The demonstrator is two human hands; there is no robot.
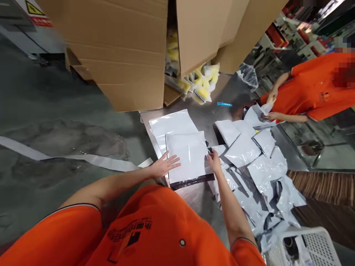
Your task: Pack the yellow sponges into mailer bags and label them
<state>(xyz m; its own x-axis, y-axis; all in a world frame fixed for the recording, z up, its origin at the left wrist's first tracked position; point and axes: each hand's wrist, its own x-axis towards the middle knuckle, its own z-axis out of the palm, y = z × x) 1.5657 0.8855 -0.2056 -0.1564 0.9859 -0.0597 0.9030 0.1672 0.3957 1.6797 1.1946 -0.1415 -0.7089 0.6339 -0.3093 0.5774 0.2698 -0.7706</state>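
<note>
- Hands apart, white plastic mailer between them. Left hand [165, 165] lies flat on the mailer's left edge, fingers spread. Right hand [214, 161] sits at its right edge, fingers curled; whether they pinch it, I cannot tell.
- White plastic mailer [188, 157] lies on the steel table [203, 118], dark strip along the edge nearest the person, just in front of the body.
- Second mailer [172, 125] lies just beyond the first, partly under it, and looks the same kind.
- Heap of mailers [256, 177], grey-white and overlapping, spreads right of the right hand and touches the right forearm [230, 201].
- Own orange shirt [149, 225] fills the bottom of the view, dark print on the chest.
- Co-worker [318, 85] in an orange shirt stands across the table corner, both hands [271, 96] on a white sheet or mailer [260, 111] at the far end of the heap.
- Blue pen-like tool [224, 104] lies alone on the table, past the mailers.
- Cardboard boxes [119, 48] stand at the far edge, one gap showing yellow items in clear bags [201, 83], some spilling onto the table.
- Clear plastic bag [248, 75] lies near the far right corner.
- White plastic crate [305, 247] sits at lower right, by the table.
- Long white strip [69, 157] lies on the concrete floor [55, 92], left of the table.
</note>
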